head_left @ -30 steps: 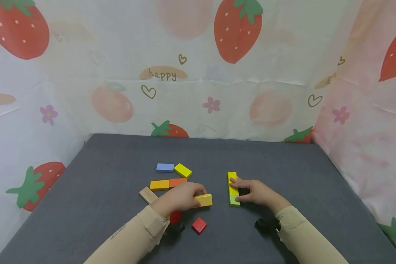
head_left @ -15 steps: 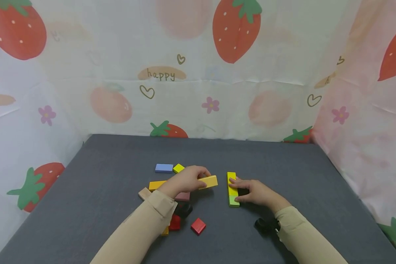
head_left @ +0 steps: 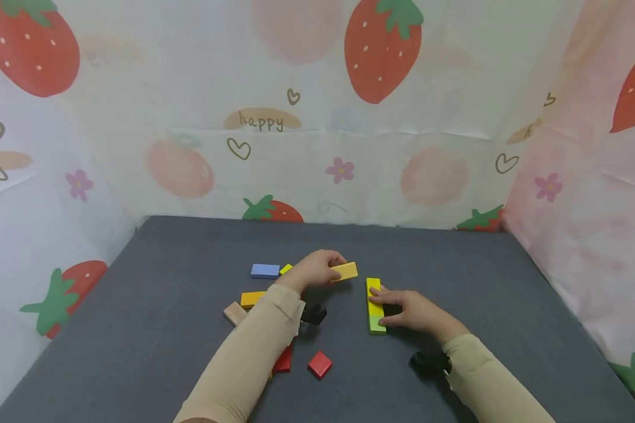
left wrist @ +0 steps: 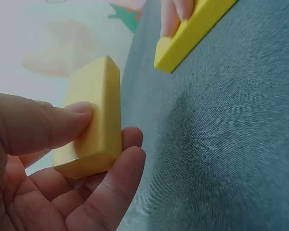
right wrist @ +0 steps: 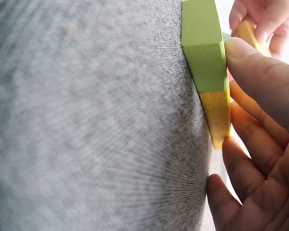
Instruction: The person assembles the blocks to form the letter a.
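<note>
My left hand (head_left: 312, 271) pinches a pale yellow block (left wrist: 89, 127) between thumb and fingers, raised over the table with its shadow beneath. To the right of it, a bright yellow block (head_left: 373, 284) and a light green block (head_left: 377, 328) lie end to end in a row pointing away from me. My right hand (head_left: 418, 312) rests on this row from the right side: the thumb touches the green block (right wrist: 205, 65), and the fingers lie at the yellow part. In the right wrist view the left hand (right wrist: 274, 21) shows behind the right thumb.
Left of the hands lie a blue block (head_left: 265, 271), a partly covered yellow block (head_left: 285, 268), an orange-yellow block (head_left: 251, 300) and a plain wooden block (head_left: 235, 314). Nearer me are a red block (head_left: 320, 365) and another red block (head_left: 283, 360), partly under the left sleeve (head_left: 243, 358).
My left hand has carried the pale yellow block away from me and slightly right, to near the far end of the row. The right hand stays on the row.
</note>
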A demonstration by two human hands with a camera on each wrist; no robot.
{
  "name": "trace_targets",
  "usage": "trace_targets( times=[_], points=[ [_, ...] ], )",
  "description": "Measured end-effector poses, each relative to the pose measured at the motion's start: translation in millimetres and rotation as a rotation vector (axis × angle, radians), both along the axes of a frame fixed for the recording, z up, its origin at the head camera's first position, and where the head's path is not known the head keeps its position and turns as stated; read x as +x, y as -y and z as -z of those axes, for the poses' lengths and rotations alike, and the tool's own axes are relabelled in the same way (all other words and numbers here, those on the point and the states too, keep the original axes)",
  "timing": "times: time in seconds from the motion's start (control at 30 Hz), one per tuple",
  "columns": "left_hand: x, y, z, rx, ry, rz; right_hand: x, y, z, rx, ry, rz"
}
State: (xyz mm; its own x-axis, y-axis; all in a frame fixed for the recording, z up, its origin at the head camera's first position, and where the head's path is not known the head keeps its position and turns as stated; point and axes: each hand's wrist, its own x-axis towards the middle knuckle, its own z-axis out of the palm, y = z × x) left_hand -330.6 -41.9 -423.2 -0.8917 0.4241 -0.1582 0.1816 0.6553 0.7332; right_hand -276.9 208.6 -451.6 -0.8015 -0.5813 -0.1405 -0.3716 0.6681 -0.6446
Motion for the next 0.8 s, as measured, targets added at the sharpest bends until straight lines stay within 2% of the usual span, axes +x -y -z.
trace_targets(
  times=[0.3, 0.5, 0.7, 0.8],
  points=[
    [-16.0, -9.6, 10.2, 0.042, 0.064, -0.007, -0.4, -0.5, 3.7, -0.007, 0.002, -0.008],
    [-20.8, -9.3, 17.3, 0.075, 0.093, -0.058, -0.3, 1.4, 2.8, -0.019, 0.003, -0.018],
    [-23.0, -12.8, 22.3, 0.044, 0.088, -0.074, -1.1, -0.1, 1.9, -0.024, 0.028, -0.015],
    [-25.0, -16.5, 22.2, 0.001, 0.048, -0.063, -1.5, -1.7, 1.2, -0.018, 0.028, -0.008]
  ],
)
